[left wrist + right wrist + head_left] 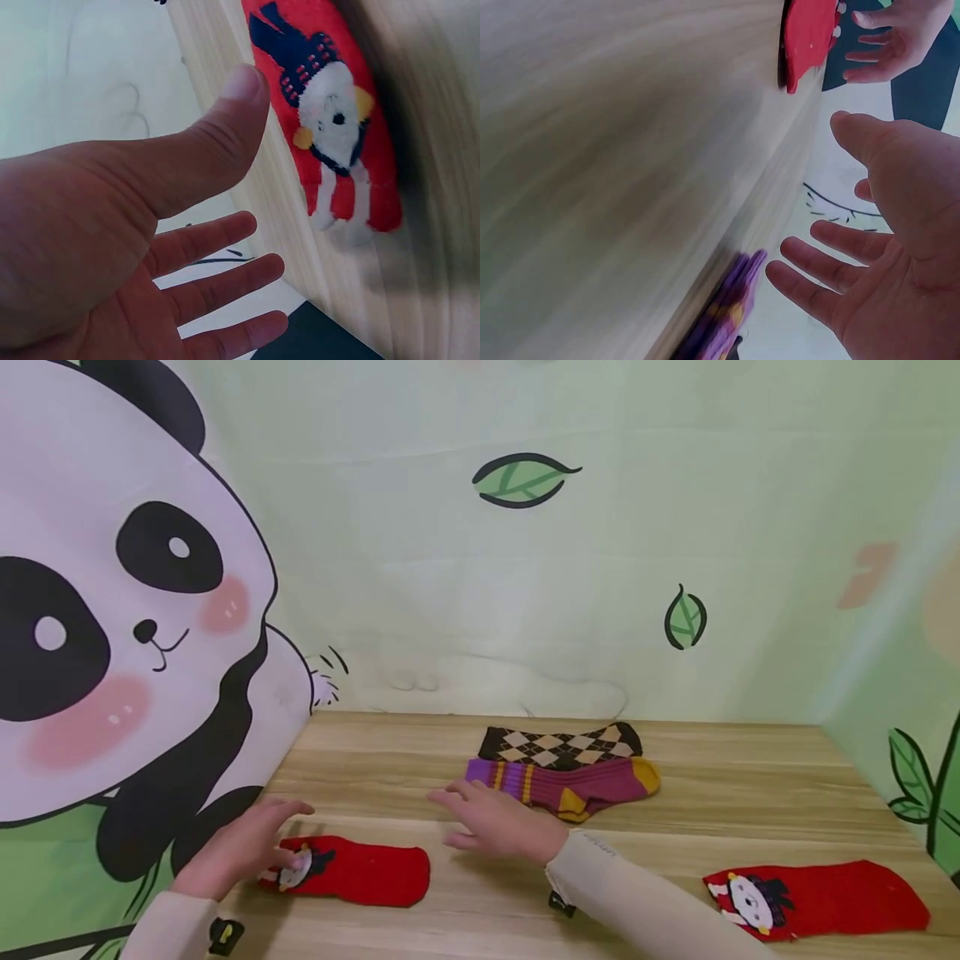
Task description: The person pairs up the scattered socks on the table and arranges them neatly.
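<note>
Head view shows the left hand [243,847] with spread fingers, holding nothing, over the patterned end of one red sock [375,870]; contact is unclear. The right hand [498,822], fingers also spread and unloaded, hangs by the cuff of a purple sock [600,787]; an argyle sock [558,747] lies against it, farther beyond those fingers. Another red sock [855,897] lies well to their right. Arranging seems partly done: two socks sit together, while the red ones, well apart, look left to do. Bare tabletop [765,793] runs right of the right fingers; printed backdrop [405,568] edges it beyond both.
</note>
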`<move>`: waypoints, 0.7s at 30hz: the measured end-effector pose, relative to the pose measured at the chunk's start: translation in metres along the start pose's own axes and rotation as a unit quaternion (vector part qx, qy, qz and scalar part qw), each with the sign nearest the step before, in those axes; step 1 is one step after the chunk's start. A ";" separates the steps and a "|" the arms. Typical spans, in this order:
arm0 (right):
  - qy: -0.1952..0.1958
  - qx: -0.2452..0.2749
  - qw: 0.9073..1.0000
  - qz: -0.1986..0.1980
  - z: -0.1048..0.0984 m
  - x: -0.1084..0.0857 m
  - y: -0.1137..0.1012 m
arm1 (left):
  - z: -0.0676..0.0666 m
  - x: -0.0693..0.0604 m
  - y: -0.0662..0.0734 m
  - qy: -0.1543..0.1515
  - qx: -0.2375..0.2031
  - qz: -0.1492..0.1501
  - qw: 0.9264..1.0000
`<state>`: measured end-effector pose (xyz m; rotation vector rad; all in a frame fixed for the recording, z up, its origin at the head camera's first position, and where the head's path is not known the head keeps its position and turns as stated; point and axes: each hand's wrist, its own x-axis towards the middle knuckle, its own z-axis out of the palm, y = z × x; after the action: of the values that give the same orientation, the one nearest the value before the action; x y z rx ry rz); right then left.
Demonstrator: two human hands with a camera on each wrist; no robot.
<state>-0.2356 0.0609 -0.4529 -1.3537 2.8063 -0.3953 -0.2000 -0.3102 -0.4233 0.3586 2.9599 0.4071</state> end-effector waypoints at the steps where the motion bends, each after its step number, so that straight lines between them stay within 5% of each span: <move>1: 0.000 0.000 1.000 -0.001 0.000 0.001 -0.002 | 0.000 0.000 -0.001 0.001 -0.001 0.002 1.000; 10: -0.008 -0.001 1.000 -0.023 0.006 0.018 -0.020 | 0.008 -0.005 -0.017 0.027 -0.019 0.030 0.999; 21: -0.017 -0.030 0.998 -0.047 0.014 0.032 -0.034 | 0.016 -0.007 -0.023 0.024 -0.014 0.035 0.999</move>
<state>-0.2283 0.0129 -0.4558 -1.4933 2.7556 -0.2871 -0.1956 -0.3299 -0.4444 0.4554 2.9909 0.4699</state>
